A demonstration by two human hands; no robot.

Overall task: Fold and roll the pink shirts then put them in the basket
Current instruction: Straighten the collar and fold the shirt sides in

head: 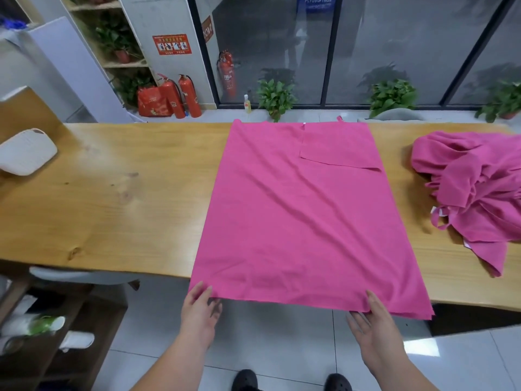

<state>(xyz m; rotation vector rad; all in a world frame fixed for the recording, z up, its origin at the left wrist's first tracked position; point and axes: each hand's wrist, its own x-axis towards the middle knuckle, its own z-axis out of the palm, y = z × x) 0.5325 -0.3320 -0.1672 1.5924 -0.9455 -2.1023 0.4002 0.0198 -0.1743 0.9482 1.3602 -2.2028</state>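
Observation:
A pink shirt (304, 221) lies spread flat on the wooden table (127, 198), one sleeve folded inward at its far right. Its near hem hangs slightly over the table's front edge. My left hand (201, 309) pinches the hem at the near left corner. My right hand (372, 325) pinches the same hem close to the near right corner, thumb on top of the cloth. A heap of more pink shirts (473, 190) sits crumpled at the table's right end. A white basket (25, 155) lies on the left end of the table.
A grey chair (84, 275) is tucked under the table at the left, beside a low wooden shelf (56, 348). Beyond the table are potted plants (276, 97), red fire extinguishers (183, 95) and glass walls. My shoes show on the tiled floor below.

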